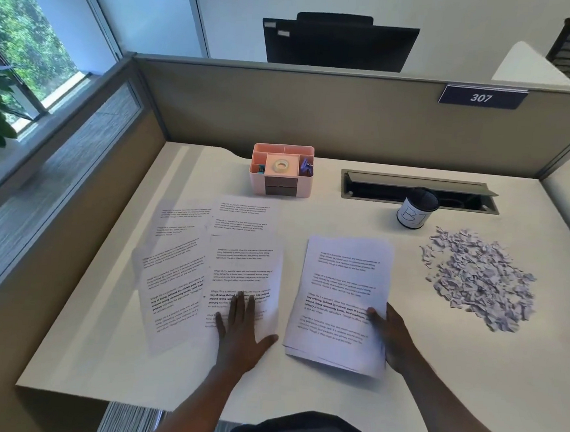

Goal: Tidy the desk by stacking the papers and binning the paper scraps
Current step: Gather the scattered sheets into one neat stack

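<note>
The left hand (242, 327) lies flat with its fingers straight and spread, pressing on the lower end of the loose sheets (206, 261). The right hand (390, 338) grips the right edge of the stack (341, 304), its thumb on top of the page and its fingers out of sight underneath. The two hands are apart, each on its own lot of paper, near the front edge of the surface (314, 403).

The stack sits at the middle of the surface, roughly squared, though a few lower corners stick out. The loose sheets fan out towards the left edge, overlapping at different angles; there seem to be at least four.

The paper scraps (481, 280) make a wide heap near the right edge, well apart from the stack. The bin (417, 208), a small dark cup with a white label, stands upright just behind the heap, in front of the open cable slot (413, 187). I cannot tell whether anything is in it. A pink organiser (282, 168) stands at the back edge.

As I judge it, the stacking is about half done: one pile is gathered and the fanned sheets have yet to join it. The scraps look untouched, so the binning is all left to do.
</note>
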`<action>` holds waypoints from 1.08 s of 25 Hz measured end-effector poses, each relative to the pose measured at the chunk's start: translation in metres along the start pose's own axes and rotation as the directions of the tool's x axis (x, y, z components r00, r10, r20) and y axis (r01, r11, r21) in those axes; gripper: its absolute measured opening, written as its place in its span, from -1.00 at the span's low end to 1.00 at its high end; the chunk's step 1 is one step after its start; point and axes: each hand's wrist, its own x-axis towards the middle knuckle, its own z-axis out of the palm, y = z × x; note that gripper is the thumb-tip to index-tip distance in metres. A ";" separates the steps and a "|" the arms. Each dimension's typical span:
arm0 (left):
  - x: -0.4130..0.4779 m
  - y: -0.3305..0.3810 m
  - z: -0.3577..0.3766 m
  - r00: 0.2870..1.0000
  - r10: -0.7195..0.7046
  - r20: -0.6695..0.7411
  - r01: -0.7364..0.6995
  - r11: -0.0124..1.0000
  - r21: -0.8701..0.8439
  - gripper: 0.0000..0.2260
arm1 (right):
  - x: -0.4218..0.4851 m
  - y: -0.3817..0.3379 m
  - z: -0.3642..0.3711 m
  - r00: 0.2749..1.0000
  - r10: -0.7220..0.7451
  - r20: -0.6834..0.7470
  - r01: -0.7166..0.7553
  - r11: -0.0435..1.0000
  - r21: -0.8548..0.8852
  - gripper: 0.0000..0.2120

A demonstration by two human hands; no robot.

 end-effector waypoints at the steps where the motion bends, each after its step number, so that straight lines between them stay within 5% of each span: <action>1: 0.000 0.001 0.000 0.998 0.009 -0.055 -0.011 0.999 -0.030 -0.19 | -0.001 0.003 -0.002 1.000 0.000 -0.004 0.000 1.000 -0.001 -0.25; 4: -0.002 0.012 -0.008 0.968 -0.023 -0.248 -0.038 0.971 -0.237 -0.50 | -0.001 0.005 0.000 0.999 -0.010 -0.038 0.008 0.999 -0.051 -0.43; 7: -0.001 0.039 -0.017 0.943 0.029 -0.330 -0.137 0.941 -0.309 -0.52 | 0.001 0.006 0.012 0.999 -0.006 -0.045 0.000 0.992 -0.124 -0.64; 12: -0.002 0.096 -0.019 0.971 0.217 -0.104 -0.234 0.951 -0.202 -0.40 | 0.005 0.008 0.038 0.998 0.052 -0.043 -0.056 0.992 -0.109 -0.73; 17: 0.000 0.119 -0.003 0.963 0.186 0.193 -0.188 0.982 -0.012 0.24 | 0.007 0.007 0.058 0.991 0.124 -0.054 -0.128 0.988 -0.085 -0.77; 20: -0.004 0.121 0.000 0.939 0.244 0.242 -0.252 0.968 0.005 0.27 | 0.009 0.011 0.059 0.991 0.133 0.015 -0.131 0.986 -0.099 -0.66; 24: 0.010 0.102 -0.007 0.962 0.250 0.113 -0.245 0.968 -0.057 -0.10 | 0.015 0.022 0.050 0.997 0.077 -0.033 -0.082 0.969 -0.231 -0.60; 27: 0.026 0.051 -0.017 0.982 0.080 -0.169 -0.098 0.990 -0.104 -0.26 | 0.020 0.019 0.047 0.993 0.086 -0.082 -0.103 0.966 -0.235 -0.59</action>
